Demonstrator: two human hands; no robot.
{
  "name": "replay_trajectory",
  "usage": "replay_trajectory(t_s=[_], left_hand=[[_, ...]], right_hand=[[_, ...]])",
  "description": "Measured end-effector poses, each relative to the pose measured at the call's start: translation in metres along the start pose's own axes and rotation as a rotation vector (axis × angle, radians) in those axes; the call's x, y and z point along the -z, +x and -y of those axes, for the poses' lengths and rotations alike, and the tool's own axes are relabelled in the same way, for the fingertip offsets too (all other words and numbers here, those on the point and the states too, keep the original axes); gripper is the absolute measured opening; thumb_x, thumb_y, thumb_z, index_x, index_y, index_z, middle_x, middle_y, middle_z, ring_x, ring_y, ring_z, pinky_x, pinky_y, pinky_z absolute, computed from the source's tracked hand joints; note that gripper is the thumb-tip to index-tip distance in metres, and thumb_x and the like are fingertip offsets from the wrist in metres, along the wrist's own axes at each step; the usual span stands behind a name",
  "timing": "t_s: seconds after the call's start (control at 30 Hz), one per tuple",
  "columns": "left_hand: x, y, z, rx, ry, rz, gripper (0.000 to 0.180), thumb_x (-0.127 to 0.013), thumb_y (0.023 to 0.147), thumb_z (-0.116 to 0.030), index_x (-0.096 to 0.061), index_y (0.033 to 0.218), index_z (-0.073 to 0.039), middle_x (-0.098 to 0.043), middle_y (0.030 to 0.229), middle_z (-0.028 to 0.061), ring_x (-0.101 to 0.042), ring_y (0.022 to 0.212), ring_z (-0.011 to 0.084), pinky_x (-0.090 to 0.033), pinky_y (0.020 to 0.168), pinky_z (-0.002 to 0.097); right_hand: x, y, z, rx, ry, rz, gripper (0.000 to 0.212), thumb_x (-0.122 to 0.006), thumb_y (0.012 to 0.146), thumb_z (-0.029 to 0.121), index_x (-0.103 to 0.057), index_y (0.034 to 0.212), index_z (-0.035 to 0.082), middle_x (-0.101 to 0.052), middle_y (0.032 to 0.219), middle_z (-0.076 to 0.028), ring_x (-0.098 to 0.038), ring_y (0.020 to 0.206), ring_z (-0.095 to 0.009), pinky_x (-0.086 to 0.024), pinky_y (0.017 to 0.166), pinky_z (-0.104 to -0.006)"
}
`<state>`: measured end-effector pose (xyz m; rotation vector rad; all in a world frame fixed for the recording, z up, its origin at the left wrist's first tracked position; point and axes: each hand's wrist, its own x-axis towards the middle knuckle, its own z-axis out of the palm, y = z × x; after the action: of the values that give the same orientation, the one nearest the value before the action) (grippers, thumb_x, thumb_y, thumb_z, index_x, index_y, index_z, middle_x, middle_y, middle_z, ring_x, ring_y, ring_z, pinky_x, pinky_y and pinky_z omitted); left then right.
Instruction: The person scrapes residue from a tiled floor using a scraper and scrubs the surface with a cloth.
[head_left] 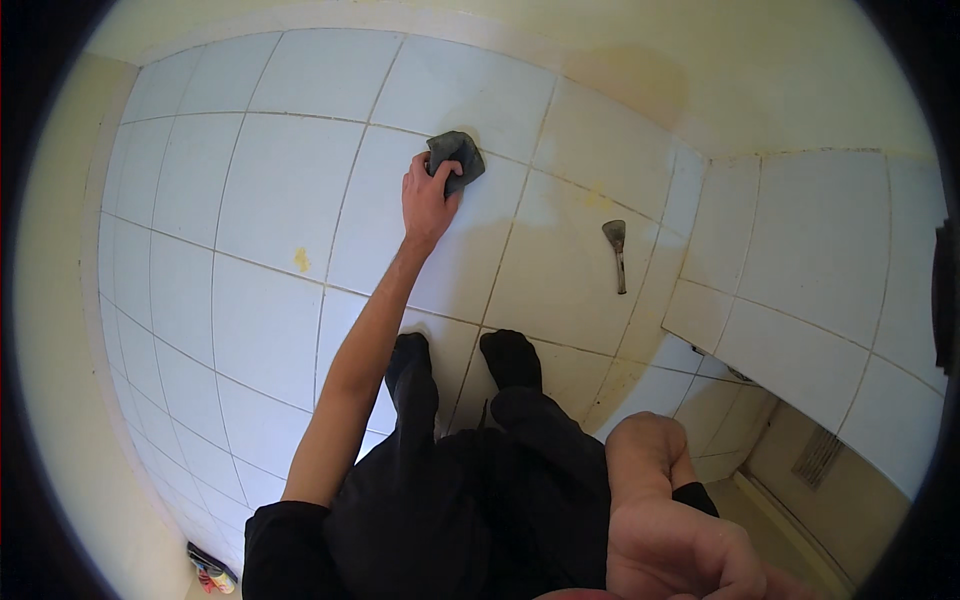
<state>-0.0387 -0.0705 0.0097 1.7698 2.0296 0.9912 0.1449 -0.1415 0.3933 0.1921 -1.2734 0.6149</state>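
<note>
Head view shows the left hand (pixel 430 207) gripping a dark grey folded cloth (pixel 464 150) near the far edge of the white-tiled floor (pixel 270 180), a slim, flared grey scraper (pixel 619 252) toward its right edge, the right hand (pixel 680 548) half-curled, grip unclear.

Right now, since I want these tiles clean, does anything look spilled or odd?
Yes: a yellow splotch left of the left hand and its dark grey cloth, and a fainter yellow smear above the scraper-like tool. Both stand out against the pale tiles.
</note>
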Motion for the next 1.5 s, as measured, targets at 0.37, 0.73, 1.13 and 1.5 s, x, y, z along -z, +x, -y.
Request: replay_trajectory(t_s=[0.37, 0.73, 1.13, 1.5], left_hand=[[-0.008, 0.001, 0.005, 0.022, -0.019, 0.028, 0.041, -0.074, 0.071, -0.004, -0.063, 0.106, -0.021, -0.052, 0.124, 0.0172, -0.054, 0.108, 0.0383, -0.045, 0.089, 0.0462], [-0.005, -0.001, 0.005, -0.014, -0.014, 0.022, 0.041, -0.071, 0.07, -0.001, -0.064, 0.106, -0.021, -0.053, 0.123, 0.0188, -0.054, 0.107, 0.0401, -0.044, 0.087, 0.047], [-0.007, -0.001, -0.001, 0.015, -0.016, 0.013, 0.039, -0.068, 0.072, -0.001, -0.063, 0.106, -0.019, -0.051, 0.12, 0.0184, -0.053, 0.111, 0.04, -0.044, 0.091, 0.0469], [-0.008, 0.0, -0.003, -0.001, -0.012, 0.016, 0.04, -0.066, 0.073, 0.0, -0.063, 0.107, -0.02, -0.05, 0.118, 0.0179, -0.053, 0.111, 0.04, -0.044, 0.091, 0.0467]], right_hand=[[0.132, -0.058, 0.001, -0.393, -1.107, 0.166, 0.022, -0.056, 0.097, 0.02, -0.063, 0.107, 0.001, -0.063, 0.097, -0.01, -0.057, 0.086, -0.023, -0.047, 0.072, -0.0364], [0.281, -0.302, 0.007, -1.543, -1.629, 0.497, 0.025, -0.066, 0.092, 0.024, -0.061, 0.104, 0.003, -0.06, 0.101, -0.013, -0.06, 0.096, -0.033, -0.05, 0.081, -0.0449], [0.282, -0.288, 0.059, -1.54, -1.625, 0.389, 0.03, -0.054, 0.1, 0.024, -0.062, 0.115, 0.001, -0.066, 0.101, -0.019, -0.065, 0.092, -0.042, -0.052, 0.077, -0.0482], [0.31, -0.257, -0.008, -1.744, -1.805, 0.56, 0.017, -0.054, 0.089, 0.007, -0.067, 0.088, -0.005, -0.069, 0.089, -0.027, -0.068, 0.088, -0.044, -0.055, 0.077, -0.0501]])
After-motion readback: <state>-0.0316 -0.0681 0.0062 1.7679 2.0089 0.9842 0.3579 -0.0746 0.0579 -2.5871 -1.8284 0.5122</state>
